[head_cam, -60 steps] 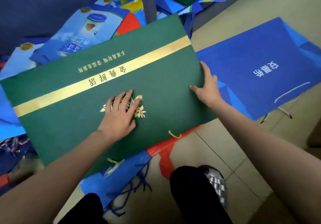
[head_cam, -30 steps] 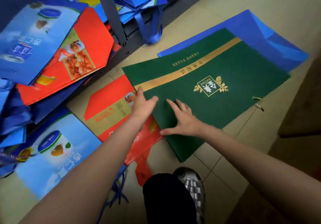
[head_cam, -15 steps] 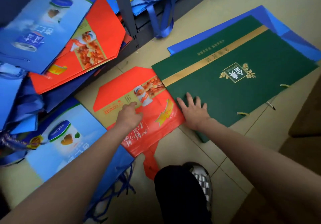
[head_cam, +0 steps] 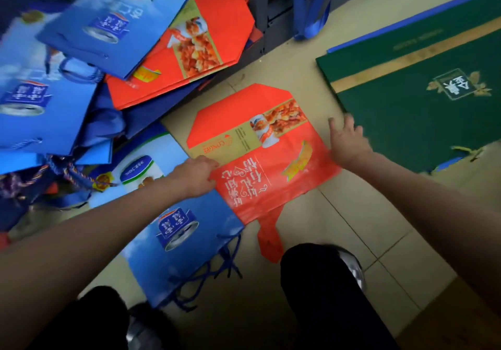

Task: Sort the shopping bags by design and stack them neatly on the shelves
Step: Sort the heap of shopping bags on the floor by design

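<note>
Red bag (head_cam: pixel 260 157) lies flat on the floor (head_cam: pixel 352 230), between the blue bag (head_cam: pixel 173 238) and the green bag (head_cam: pixel 423 100). Left hand (head_cam: pixel 196 174) grips its left edge with curled fingers. Right hand (head_cam: pixel 348 143) sits at its right edge, fingers spread wide; blur hides whether they touch.

Red bags (head_cam: pixel 260 159): 2
Green bags (head_cam: pixel 423 110): 1
Light-blue can-print bags (head_cam: pixel 184 241): at least 3
Hands (head_cam: pixel 196 176): 2
</note>
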